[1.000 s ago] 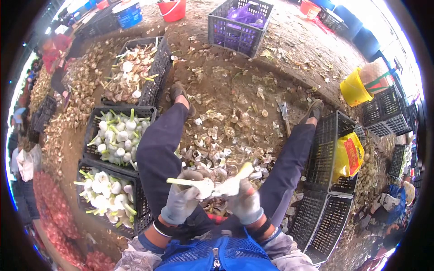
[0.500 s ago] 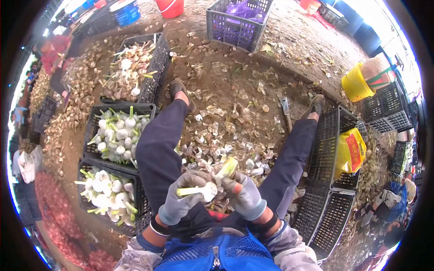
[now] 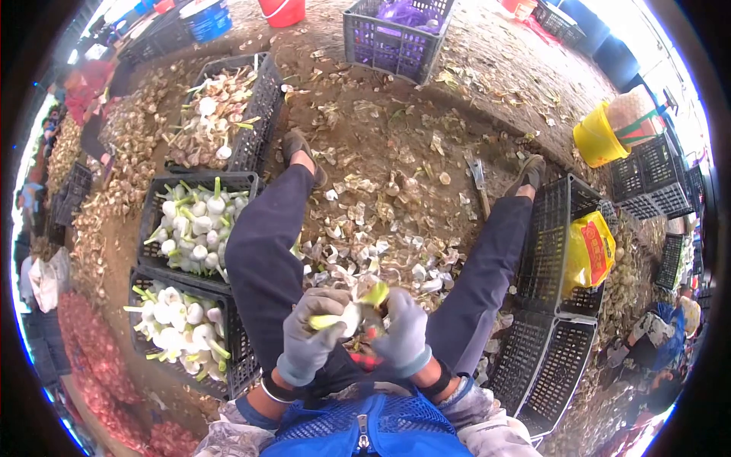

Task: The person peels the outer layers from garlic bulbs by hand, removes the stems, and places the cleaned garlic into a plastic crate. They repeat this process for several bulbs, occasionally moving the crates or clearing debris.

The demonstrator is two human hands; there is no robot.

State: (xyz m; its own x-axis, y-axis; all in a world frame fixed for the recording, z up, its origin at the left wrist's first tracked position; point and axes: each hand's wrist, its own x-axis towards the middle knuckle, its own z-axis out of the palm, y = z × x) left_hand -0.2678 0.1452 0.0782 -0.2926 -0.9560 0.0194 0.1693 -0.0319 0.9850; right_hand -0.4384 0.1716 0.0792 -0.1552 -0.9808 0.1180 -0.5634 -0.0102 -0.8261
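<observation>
My left hand (image 3: 308, 343), in a grey glove, is closed around a white garlic bulb (image 3: 350, 319) whose pale green stem points left. My right hand (image 3: 402, 329), also gloved, is pinched close beside the bulb, its fingers curled and partly blurred. A yellow-green piece of garlic husk (image 3: 375, 294) stands up at my right fingertips. Both hands are above my lap, between my knees. On my left, a crate (image 3: 255, 263) holds peeled garlic (image 3: 202, 221), and a nearer one holds more bulbs (image 3: 179, 320).
A crate of unpeeled garlic (image 3: 213, 126) stands farther left. Loose skins (image 3: 396, 198) litter the ground. A metal-bladed tool (image 3: 478, 179) lies near my right foot. Black crates (image 3: 544, 244) with a yellow bag (image 3: 590, 251) are at right. A person (image 3: 87, 87) sits far left.
The garlic bulb has tilted and moved slightly left in my left hand. My right hand has turned and lowered a little, and the yellow-green husk shows less. The view has shifted slightly.
</observation>
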